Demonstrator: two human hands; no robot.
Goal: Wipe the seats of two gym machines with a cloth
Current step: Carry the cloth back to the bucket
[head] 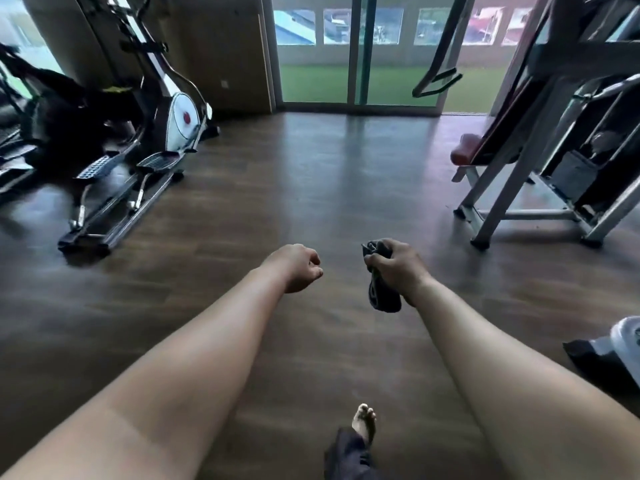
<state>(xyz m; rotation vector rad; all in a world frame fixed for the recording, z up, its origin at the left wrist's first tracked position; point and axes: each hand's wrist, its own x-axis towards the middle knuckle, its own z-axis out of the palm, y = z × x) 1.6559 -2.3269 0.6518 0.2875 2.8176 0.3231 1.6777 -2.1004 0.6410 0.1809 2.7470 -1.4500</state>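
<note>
Head view: You stand with one bare foot (363, 420) on the wood-look floor (311, 174) of a gym, both arms stretched ahead. Your right hand (394, 268) grips a dark cloth (382, 296) bunched in the fist, its loose end drooping below the palm. Your left hand (298, 268), near it but not touching, is curled and holds nothing. The padded red seat (465, 152) of the weight machine (554, 150) sits ahead to your right, well apart from the cloth; by the look of things, it has not yet been wiped. An elliptical trainer (166, 133) stands at left. The cloth looks soft, light and limp, and should mould to any pad. Spread it flat under the palm rather than holding it by one end.
</note>
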